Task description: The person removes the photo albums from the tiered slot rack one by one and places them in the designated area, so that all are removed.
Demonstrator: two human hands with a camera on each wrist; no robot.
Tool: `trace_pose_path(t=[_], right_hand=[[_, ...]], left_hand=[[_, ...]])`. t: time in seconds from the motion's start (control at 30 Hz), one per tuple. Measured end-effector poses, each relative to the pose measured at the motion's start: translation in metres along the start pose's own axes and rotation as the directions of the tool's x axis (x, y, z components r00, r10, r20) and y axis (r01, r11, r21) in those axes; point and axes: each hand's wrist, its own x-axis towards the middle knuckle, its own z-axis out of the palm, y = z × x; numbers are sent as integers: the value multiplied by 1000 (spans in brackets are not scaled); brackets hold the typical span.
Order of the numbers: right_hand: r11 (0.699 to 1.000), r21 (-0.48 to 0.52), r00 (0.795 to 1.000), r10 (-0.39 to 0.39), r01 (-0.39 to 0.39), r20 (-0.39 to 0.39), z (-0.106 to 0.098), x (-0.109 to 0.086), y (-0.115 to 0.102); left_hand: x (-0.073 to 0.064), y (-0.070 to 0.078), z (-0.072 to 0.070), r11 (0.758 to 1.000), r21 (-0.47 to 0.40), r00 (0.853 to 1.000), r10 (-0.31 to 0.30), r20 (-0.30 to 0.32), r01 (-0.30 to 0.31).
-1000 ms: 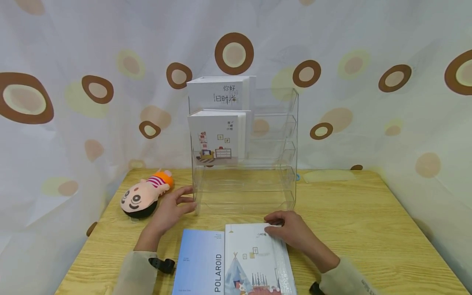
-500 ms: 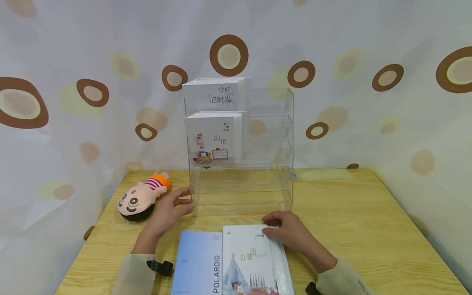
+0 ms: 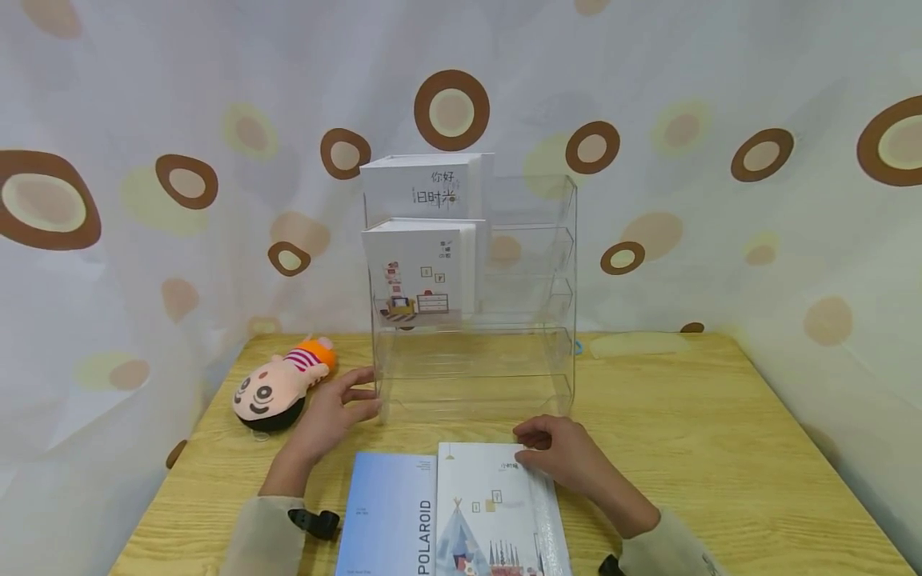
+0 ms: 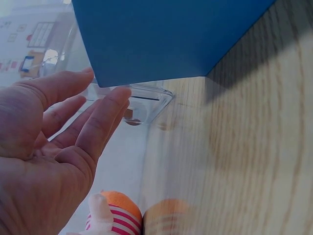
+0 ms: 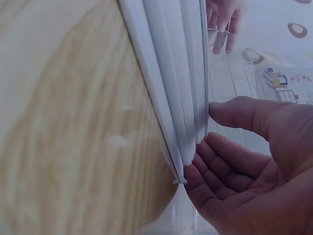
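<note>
Head view: hands (image 3: 326, 420) (image 3: 565, 452), left at rack (image 3: 519, 330), right gripping white book (image 3: 484, 508).

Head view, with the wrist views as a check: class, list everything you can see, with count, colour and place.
Clear rack: one, transparent, mid-table
Upper rack book: one showing, white, rack's upper left
Lower rack book: one showing, white, illustrated, below it
POLAROID item: one, blue, front
Tent-picture book: white, right of it; several layers show, number of books unclear
Plush doll: one, orange, striped top, left
Pale strip: one, cream, table's back right
Table: one, wood-coloured
Backdrop: white, brown-ringed spots, behind
Sleeves: two, pale, front
Wristbands: two, black
Left hand: one, by rack's left side
Right hand: one, fingers at tent-picture book's far edge
</note>
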Motion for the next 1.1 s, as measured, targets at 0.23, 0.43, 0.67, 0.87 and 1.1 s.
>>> trace_pose_path(t=[0.23, 0.43, 0.67, 0.87, 1.1], right_hand=[[1000, -15, 1000, -4, 4, 9, 0, -1, 0], [999, -32, 1000, -13, 14, 23, 0, 1, 0], [999, -41, 1000, -8, 9, 29, -7, 6, -5], [996, -51, 996, -72, 69, -52, -37, 21, -37], [986, -53, 974, -165, 159, -156, -75, 40, -86]], left_hand=[[0, 0, -1, 1000, 12, 1000, -3, -4, 3], [1, -1, -2, 1000, 16, 1000, 11, -9, -11], [2, -2, -1, 1000, 19, 1000, 12, -7, -12], [-1, 1, -1, 1000, 28, 1000, 6, -6, -6], [-1, 2, -1, 1000, 15, 1000, 8, 6, -9]])
